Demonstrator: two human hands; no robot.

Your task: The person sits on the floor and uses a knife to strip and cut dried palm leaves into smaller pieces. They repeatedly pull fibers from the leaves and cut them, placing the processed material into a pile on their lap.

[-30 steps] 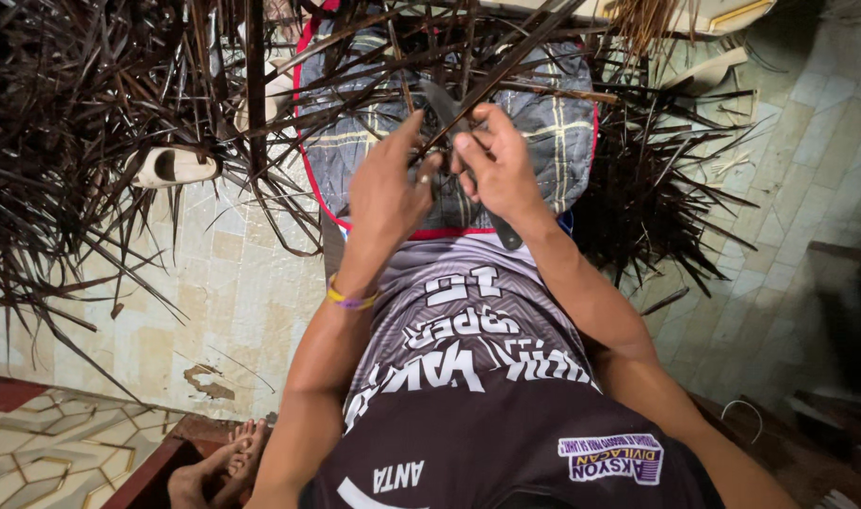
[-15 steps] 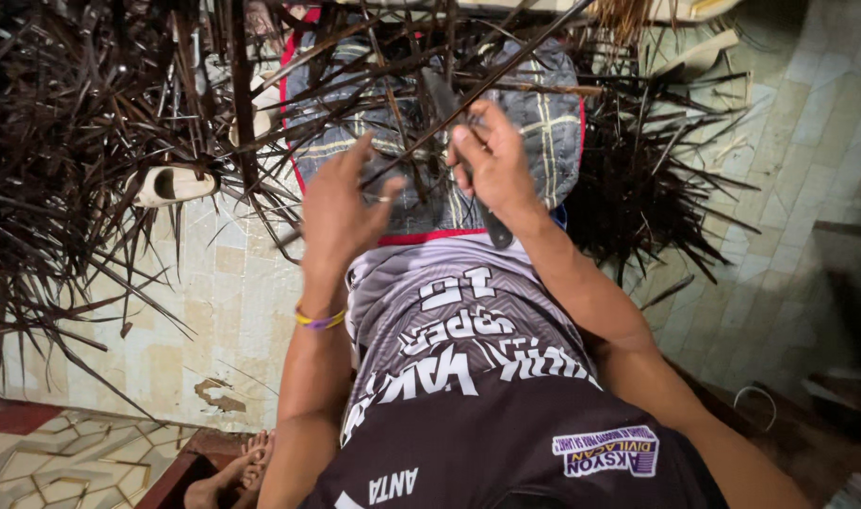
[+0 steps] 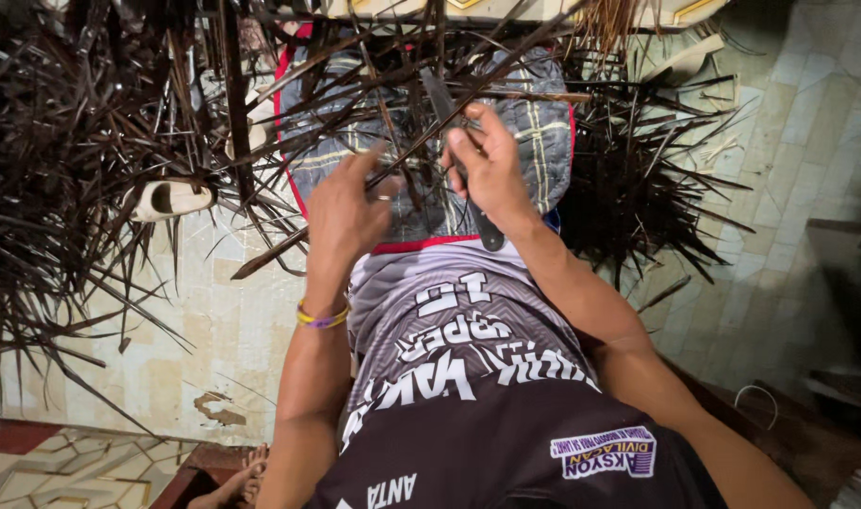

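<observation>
The left hand [image 3: 341,212] pinches a thin dark leaf strip [image 3: 421,141] at 11 o'clock, keeping it taut over the lap. The right hand [image 3: 492,174], grip closed around a knife [image 3: 442,99], sets the blade against it. Dry leaves [image 3: 82,170] lie heaped at 9 o'clock.

Dried leaf strips [image 3: 91,170], dark brown to near black, heaped at nine to eleven o'clock. Plaid cloth [image 3: 534,132] on lap, grey-blue with pale yellow lines, red edging. Jersey [image 3: 468,349]: grey zigzag pattern, white lettering, black lower part. Wristband [image 3: 323,317] on left hand [image 3: 347,212]: yellow and purple. Floor tiles [image 3: 788,188] at three o'clock pale greenish-cream. White slipper [image 3: 171,198] at nine o'clock.
</observation>
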